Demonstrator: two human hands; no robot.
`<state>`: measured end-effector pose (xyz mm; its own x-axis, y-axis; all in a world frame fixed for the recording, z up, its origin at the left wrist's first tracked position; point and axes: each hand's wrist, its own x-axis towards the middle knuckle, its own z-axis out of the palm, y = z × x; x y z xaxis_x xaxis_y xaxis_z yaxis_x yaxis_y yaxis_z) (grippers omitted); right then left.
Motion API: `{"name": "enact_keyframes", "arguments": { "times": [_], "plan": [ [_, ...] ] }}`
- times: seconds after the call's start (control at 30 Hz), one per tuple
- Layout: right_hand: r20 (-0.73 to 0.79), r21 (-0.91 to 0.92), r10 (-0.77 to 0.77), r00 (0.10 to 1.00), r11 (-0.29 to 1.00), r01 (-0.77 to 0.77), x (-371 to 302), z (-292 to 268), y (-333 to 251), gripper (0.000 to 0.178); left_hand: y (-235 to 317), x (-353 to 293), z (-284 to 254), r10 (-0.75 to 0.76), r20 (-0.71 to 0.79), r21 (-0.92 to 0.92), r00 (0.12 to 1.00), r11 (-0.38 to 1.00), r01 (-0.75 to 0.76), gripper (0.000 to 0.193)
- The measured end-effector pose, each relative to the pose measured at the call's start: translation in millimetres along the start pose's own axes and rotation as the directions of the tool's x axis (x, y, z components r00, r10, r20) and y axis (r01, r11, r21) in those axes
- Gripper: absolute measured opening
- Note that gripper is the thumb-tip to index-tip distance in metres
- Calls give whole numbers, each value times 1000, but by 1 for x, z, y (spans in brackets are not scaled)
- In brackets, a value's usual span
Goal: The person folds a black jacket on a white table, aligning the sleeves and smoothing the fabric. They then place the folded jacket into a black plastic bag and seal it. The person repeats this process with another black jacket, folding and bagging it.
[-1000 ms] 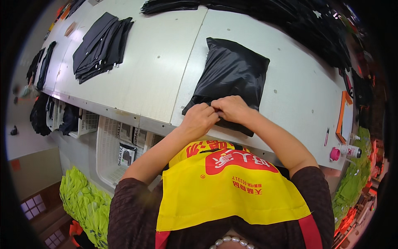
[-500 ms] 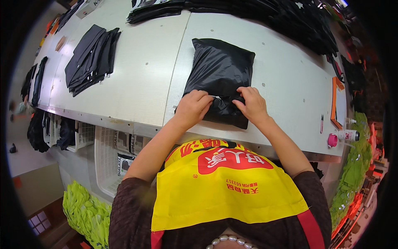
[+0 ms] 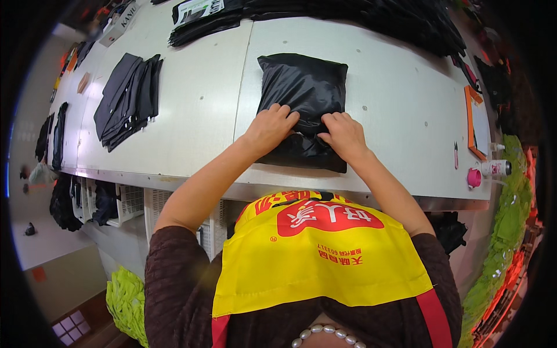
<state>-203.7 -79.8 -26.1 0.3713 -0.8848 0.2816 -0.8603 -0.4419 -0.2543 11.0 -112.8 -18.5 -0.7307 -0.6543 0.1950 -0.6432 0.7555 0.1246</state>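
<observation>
A plump black plastic mailing bag (image 3: pixel 304 84) lies flat on the pale worktable in front of me. Its shiny surface is creased, and whatever fills it is hidden. My left hand (image 3: pixel 271 129) is closed on the bag's plastic at the left of its lower part, fingers curled over a fold. On the other side, my right hand (image 3: pixel 344 137) pinches the same fold between thumb and fingers. Below the hands, the bag's near end lies close to the table's front edge.
A fanned stack of dark folded garments (image 3: pixel 129 101) lies left on the table (image 3: pixel 197 116). Black bags (image 3: pixel 348 17) line the far side. An orange-edged tray (image 3: pixel 477 123), a pink cap (image 3: pixel 474 177) and a bottle (image 3: pixel 496 168) sit at the right. White baskets (image 3: pixel 132 203) stand underneath.
Both hands have shifted slightly across the fold and still grip it. A small white patch between them no longer shows. The whole view has turned a little.
</observation>
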Motion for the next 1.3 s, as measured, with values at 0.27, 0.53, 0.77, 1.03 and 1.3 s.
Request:
{"name": "enact_keyframes", "arguments": {
  "times": [0.27,0.53,0.77,1.03,1.3],
  "plan": [
    [-145,37,-139,980,989,145,5,2,4,12,3,10,-1,87,-40,64,995,994,-85,28],
    [-338,234,-139,931,946,226,-14,-2,-37,13,13,31,13,58,-241,-194,969,975,-107,14],
    [-9,182,-91,996,979,91,0,-3,-7,16,24,48,9,-98,-320,-214,942,976,29,11],
    [324,216,64,944,966,-140,22,43,24,28,46,55,15,0,-279,-135,960,990,-39,19],
    [380,360,38,924,915,-185,43,59,34,27,36,66,2,-24,-211,-197,977,980,-19,17]
  ]
}}
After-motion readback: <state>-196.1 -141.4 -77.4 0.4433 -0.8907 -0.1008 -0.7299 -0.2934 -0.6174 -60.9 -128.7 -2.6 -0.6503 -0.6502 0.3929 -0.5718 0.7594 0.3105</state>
